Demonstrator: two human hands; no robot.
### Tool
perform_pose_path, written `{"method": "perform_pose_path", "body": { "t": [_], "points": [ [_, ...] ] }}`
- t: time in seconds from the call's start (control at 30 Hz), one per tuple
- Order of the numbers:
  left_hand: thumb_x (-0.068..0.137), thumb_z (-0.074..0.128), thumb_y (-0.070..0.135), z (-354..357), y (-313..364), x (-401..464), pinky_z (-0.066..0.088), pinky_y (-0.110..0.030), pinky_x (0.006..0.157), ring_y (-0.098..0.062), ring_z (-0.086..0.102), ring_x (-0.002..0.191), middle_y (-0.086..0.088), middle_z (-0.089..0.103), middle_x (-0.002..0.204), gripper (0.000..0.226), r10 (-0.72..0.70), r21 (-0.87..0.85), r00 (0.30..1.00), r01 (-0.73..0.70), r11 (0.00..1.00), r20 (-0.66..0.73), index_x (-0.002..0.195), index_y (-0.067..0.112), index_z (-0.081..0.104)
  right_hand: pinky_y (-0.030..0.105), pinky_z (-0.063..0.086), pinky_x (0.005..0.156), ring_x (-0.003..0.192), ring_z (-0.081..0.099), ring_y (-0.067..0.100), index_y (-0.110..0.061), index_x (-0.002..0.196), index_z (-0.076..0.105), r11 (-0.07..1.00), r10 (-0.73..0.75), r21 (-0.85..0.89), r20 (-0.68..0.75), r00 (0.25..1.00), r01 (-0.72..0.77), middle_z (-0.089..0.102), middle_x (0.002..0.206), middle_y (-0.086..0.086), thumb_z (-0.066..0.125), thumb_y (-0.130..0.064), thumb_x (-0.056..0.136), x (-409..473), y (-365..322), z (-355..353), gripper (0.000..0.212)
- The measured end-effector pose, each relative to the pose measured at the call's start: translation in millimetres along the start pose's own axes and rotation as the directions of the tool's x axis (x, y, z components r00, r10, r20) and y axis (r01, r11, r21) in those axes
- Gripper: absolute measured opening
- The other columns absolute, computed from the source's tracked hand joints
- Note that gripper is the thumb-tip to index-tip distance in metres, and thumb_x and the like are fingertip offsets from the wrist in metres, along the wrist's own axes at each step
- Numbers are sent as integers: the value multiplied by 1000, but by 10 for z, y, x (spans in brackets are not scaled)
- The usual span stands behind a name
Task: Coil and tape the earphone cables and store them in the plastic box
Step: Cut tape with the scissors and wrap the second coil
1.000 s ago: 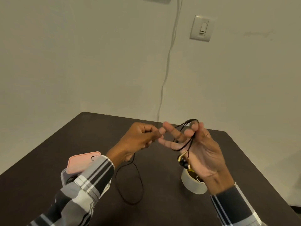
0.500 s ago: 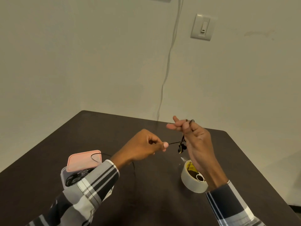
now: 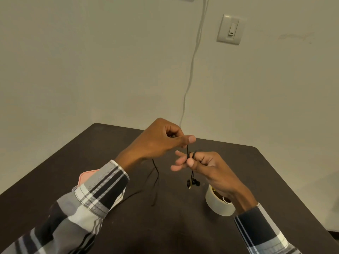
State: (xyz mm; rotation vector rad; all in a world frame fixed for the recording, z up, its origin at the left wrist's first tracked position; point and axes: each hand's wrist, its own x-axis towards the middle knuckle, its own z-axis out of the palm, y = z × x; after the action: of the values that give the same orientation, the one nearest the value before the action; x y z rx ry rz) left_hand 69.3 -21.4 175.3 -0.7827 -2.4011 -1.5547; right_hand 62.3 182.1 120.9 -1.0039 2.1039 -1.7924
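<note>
A black earphone cable point(image 3: 187, 152) runs taut between my two hands above the dark table point(image 3: 128, 140). My left hand point(image 3: 157, 142) pinches the cable from above between thumb and fingers. Just below it, my right hand point(image 3: 200, 164) holds cable turns wound round its fingers, thumb pressed on them. The earbuds point(image 3: 192, 183) dangle under my right hand. The rest of the cable point(image 3: 156, 180) trails down from my left hand to the table. The plastic box with a pink lid point(image 3: 85, 177) is mostly hidden behind my left sleeve.
A white tape roll point(image 3: 218, 204) stands on the table under my right wrist. A wall switch point(image 3: 231, 29) and a white wall cable point(image 3: 192, 66) are on the wall behind the table.
My left hand has risen and moved right, coming over my right hand. My right hand has lowered and curled round the coil. The loose cable has been drawn up from the table.
</note>
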Motion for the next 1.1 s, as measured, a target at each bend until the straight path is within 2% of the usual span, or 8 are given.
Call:
{"method": "perform_pose_path", "body": {
  "t": [0.27,0.37,0.57,0.63,0.73,0.9,1.0,1.1],
  "points": [
    [78,71,42,42,-73,51,32,-16,49,-10,33,50,-4,46,56,30,-67,-254,997,74,964,38,65,14,71,45,37,114,135,48,43,-11,99,74,878,-215,465,173,961,112,78,95,10,59,-29,96,-95,-169,-103,23],
    [81,69,41,89,-202,47,29,-16,49,-10,29,51,5,44,54,28,-103,-306,994,112,945,45,65,19,71,64,17,116,137,43,46,-4,104,68,734,-365,659,179,914,164,76,101,14,49,-21,102,-85,-213,-162,26],
    [88,67,43,262,-462,-25,32,-14,50,-8,34,53,5,46,57,30,-239,-296,970,239,925,39,87,14,78,77,-2,108,138,43,44,-3,106,68,420,-448,860,-82,890,290,75,106,13,47,-17,103,-65,-355,-198,25],
    [90,66,43,360,-498,-75,35,-15,52,-8,37,53,4,47,57,29,-247,-234,966,259,937,81,90,17,79,76,11,108,137,48,35,-15,98,73,480,-400,761,-253,881,436,77,100,0,56,-24,98,-46,-387,-190,19],
    [91,65,44,458,-487,-140,38,-16,57,-9,39,53,4,48,55,30,-227,-156,962,250,956,149,89,18,80,67,28,113,135,53,27,-26,84,72,760,-328,410,-429,842,505,77,90,-6,58,-36,91,-27,-386,-202,18],
    [92,65,41,380,-376,-141,34,-12,53,-5,40,49,9,47,49,32,-151,-59,979,161,985,138,80,15,78,34,36,116,135,49,3,-14,95,75,936,-296,-270,-247,923,228,78,102,-4,55,-24,95,-37,-179,-271,22],
    [92,65,40,320,-274,-135,32,-16,52,-10,38,50,5,45,50,33,-103,-93,984,117,989,146,81,11,78,31,29,120,120,57,-9,-9,94,77,914,-244,-362,-128,961,184,77,102,-12,55,-19,94,-25,-134,-207,24],
    [92,65,41,232,-190,-115,30,-17,51,-15,35,52,-2,45,53,34,-76,-111,984,95,989,163,79,11,77,28,22,123,126,57,1,-11,88,78,927,-138,-359,-56,989,109,75,96,20,58,-26,95,-13,-89,-169,26]
  ]
}}
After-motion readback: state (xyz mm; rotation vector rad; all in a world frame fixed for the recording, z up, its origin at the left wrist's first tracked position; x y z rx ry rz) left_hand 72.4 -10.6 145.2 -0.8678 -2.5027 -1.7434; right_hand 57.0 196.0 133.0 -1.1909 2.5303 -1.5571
